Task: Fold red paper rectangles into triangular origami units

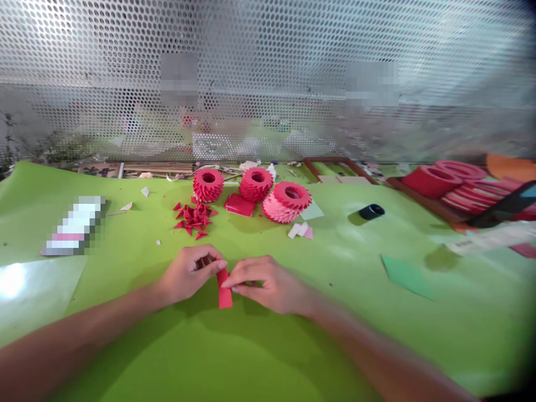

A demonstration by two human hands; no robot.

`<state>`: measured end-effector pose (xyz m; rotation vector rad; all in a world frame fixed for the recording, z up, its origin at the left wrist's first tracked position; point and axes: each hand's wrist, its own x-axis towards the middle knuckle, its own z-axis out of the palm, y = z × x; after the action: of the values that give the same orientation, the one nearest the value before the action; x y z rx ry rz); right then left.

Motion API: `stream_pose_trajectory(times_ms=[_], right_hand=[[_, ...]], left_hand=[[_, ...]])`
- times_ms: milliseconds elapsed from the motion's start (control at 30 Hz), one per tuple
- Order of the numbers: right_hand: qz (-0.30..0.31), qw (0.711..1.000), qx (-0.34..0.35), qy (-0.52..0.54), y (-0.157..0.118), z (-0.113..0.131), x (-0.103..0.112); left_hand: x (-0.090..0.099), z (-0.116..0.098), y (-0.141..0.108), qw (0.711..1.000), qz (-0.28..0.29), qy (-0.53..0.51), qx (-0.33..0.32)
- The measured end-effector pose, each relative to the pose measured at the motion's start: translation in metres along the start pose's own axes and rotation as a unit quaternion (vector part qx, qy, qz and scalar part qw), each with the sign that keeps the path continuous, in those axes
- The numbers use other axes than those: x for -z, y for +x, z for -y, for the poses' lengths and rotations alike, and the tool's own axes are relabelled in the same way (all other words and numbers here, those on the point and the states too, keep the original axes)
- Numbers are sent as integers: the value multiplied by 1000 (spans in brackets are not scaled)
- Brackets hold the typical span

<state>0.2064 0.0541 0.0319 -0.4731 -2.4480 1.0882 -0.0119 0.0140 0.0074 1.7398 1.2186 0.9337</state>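
Observation:
A narrow red paper strip is between my two hands, low over the green tabletop. My left hand pinches its upper end between thumb and fingers. From the other side, the fingertips of my right hand are closed on the strip's right edge near its middle. Just beyond my left hand lies a loose pile of folded red paper triangles. To the right of that pile sits a stack of red paper pieces.
Behind are three ring-shaped paper stacks: two red and one pink with a red top. A black cylinder and green paper lie right. A pixelated phone-like object lies left. Perforated metal rises behind.

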Motion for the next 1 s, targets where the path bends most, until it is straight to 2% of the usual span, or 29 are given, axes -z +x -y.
stream_pose_trajectory(times_ms=[100, 267, 367, 467, 633, 733, 1000], right_hand=[[1, 1000, 1, -6, 0, 0, -1], [2, 1000, 15, -13, 0, 0, -1], [12, 1000, 23, 1, 0, -1, 0], [12, 1000, -1, -8, 1, -1, 0], [-51, 995, -83, -36, 3, 4, -1], [-58, 990, -125, -37, 4, 9, -3], [-71, 988, -134, -39, 5, 6, -5]], left_hand=[[0, 1, 1, 1000, 3, -18, 5], [-1, 2, 2, 997, 44, -61, 24], [-1, 2, 3, 996, 40, -73, 32], [0, 2, 3, 997, 29, -65, 36], [1, 0, 2, 998, 7, -30, 48], [0, 0, 1, 999, 4, -17, 44], [1, -1, 1, 999, 16, 18, 28]])
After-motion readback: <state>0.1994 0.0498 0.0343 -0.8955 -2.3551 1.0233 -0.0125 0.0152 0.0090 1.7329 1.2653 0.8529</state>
